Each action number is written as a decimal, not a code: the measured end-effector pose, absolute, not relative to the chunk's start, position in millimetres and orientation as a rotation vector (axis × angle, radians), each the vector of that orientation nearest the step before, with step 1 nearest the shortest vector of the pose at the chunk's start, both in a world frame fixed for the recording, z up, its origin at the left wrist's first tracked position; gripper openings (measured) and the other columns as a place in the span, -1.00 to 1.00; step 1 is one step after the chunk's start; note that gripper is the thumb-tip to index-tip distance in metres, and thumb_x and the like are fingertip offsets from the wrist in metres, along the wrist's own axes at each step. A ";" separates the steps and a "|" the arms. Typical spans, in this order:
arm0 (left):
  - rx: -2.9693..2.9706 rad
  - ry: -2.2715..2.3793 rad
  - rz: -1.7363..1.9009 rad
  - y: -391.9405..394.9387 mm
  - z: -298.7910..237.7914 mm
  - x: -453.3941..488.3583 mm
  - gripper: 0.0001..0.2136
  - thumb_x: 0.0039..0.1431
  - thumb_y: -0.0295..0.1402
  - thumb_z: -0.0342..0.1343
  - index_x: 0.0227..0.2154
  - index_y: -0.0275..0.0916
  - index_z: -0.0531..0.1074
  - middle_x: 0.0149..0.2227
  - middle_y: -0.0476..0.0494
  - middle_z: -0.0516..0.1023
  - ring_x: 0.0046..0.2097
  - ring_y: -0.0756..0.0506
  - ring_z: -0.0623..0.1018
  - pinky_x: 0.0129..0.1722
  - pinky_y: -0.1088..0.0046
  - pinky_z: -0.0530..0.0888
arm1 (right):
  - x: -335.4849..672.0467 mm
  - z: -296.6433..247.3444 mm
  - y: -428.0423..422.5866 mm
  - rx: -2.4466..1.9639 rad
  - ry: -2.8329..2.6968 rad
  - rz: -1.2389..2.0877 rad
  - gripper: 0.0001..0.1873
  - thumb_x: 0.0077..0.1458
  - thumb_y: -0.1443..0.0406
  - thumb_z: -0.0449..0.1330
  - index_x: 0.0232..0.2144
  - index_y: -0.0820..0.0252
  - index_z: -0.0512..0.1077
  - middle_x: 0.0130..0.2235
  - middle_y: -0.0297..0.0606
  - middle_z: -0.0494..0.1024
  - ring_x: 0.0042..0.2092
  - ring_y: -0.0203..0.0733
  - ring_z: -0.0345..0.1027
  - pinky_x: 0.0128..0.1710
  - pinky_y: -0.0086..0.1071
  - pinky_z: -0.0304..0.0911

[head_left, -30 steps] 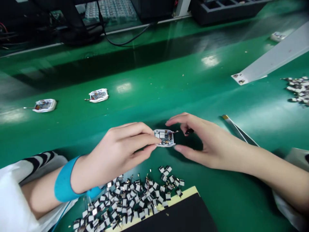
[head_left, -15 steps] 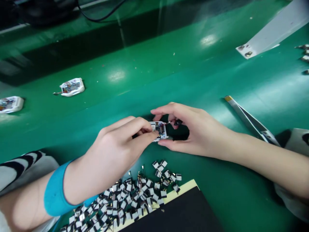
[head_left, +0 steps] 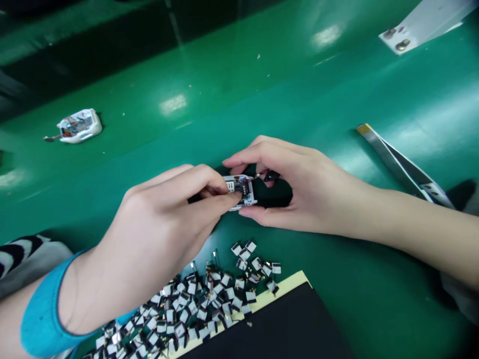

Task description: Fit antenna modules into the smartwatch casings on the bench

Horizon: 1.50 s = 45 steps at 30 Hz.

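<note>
A small white module with an exposed circuit board [head_left: 241, 190] is held just above the green belt [head_left: 262, 89] between both hands. My left hand [head_left: 160, 234] pinches its left side with thumb and fingers; a blue wrist strap [head_left: 41, 314] circles that wrist. My right hand [head_left: 295, 187] cups the module's right side, thumb below and fingers above. A short wire with a small dark part [head_left: 270, 175] sticks out of the module under my right fingers.
A heap of several small black-and-white parts [head_left: 209, 299] lies in front of the hands, partly on a black pad with a pale edge [head_left: 284, 324]. Another white module [head_left: 78, 125] rests far left. Tweezers [head_left: 404, 167] lie right; a white bracket [head_left: 422, 25] is top right.
The view has dropped and closed in on the hands. My left fingers have slid further over the module and my right hand has closed round its right side.
</note>
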<state>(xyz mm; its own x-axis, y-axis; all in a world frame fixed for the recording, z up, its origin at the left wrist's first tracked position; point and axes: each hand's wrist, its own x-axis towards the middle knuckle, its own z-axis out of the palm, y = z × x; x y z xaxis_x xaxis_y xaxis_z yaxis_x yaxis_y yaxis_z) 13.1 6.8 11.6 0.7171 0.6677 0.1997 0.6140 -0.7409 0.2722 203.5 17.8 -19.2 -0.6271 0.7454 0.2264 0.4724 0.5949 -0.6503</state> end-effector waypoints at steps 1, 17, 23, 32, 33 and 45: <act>2.743 1.025 0.429 6.9 11.5 12.9 -0.77 0.17 -0.45 -0.12 -0.46 -0.19 0.42 -0.34 0.04 0.42 -0.36 0.05 0.43 -0.37 0.55 0.37 | 203.3 -18.9 17.8 -0.971 -2.342 0.756 -0.65 0.00 0.22 0.07 -0.13 0.17 0.21 -0.21 -0.33 0.33 -0.19 -0.28 0.28 -0.21 -0.35 0.29; 2.795 1.070 0.405 5.9 9.9 12.7 -0.81 0.14 -0.43 -0.07 -0.47 -0.17 0.43 -0.37 0.04 0.42 -0.36 0.03 0.43 -0.37 0.55 0.37 | 203.1 -17.3 18.9 -0.939 -2.344 0.777 -0.65 -0.02 0.24 0.10 -0.14 0.23 0.21 -0.20 -0.28 0.33 -0.17 -0.28 0.26 -0.20 -0.35 0.28; 2.828 1.034 0.445 8.6 8.0 11.9 -0.84 0.13 -0.41 -0.04 -0.47 -0.17 0.43 -0.38 0.04 0.43 -0.37 0.02 0.43 -0.40 0.56 0.36 | 203.6 -15.4 18.7 -0.936 -2.366 0.798 -0.63 0.00 0.23 0.08 -0.11 0.20 0.19 -0.18 -0.27 0.32 -0.14 -0.24 0.24 -0.16 -0.32 0.26; 2.822 1.058 0.416 7.7 8.8 12.6 -0.81 0.16 -0.35 -0.06 -0.47 -0.11 0.45 -0.41 0.06 0.43 -0.37 0.03 0.42 -0.43 0.57 0.34 | 211.8 0.6 20.1 -1.009 -2.408 0.760 -0.72 0.16 0.33 -0.14 -0.15 0.24 0.28 -0.18 -0.21 0.27 -0.10 -0.25 0.19 -0.10 -0.37 0.21; 2.837 1.050 0.416 7.5 8.5 12.0 -0.80 0.16 -0.36 -0.06 -0.47 -0.11 0.45 -0.41 0.05 0.43 -0.37 0.03 0.42 -0.44 0.57 0.34 | 213.1 3.0 19.3 -1.034 -2.424 0.702 -0.72 0.16 0.31 -0.12 -0.14 0.23 0.30 -0.19 -0.22 0.26 -0.10 -0.26 0.18 -0.08 -0.38 0.20; 2.579 1.303 0.454 3.0 11.3 18.1 -0.83 0.10 -0.43 0.04 -0.55 -0.15 0.42 -0.42 0.12 0.45 -0.38 0.08 0.42 -0.44 0.63 0.33 | 216.0 6.3 7.8 -0.988 -2.517 0.568 -0.80 0.11 0.30 0.02 -0.26 0.25 0.39 -0.32 -0.26 0.35 -0.36 -0.41 0.22 -0.37 -0.52 0.24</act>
<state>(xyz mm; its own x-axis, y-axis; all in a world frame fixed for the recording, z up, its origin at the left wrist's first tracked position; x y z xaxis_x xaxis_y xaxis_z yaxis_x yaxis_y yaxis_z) 18.1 3.0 11.3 0.5601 0.8098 0.1749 0.7431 -0.5844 0.3259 216.0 7.8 6.3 -0.6828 0.7042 0.1946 0.5522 0.6718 -0.4936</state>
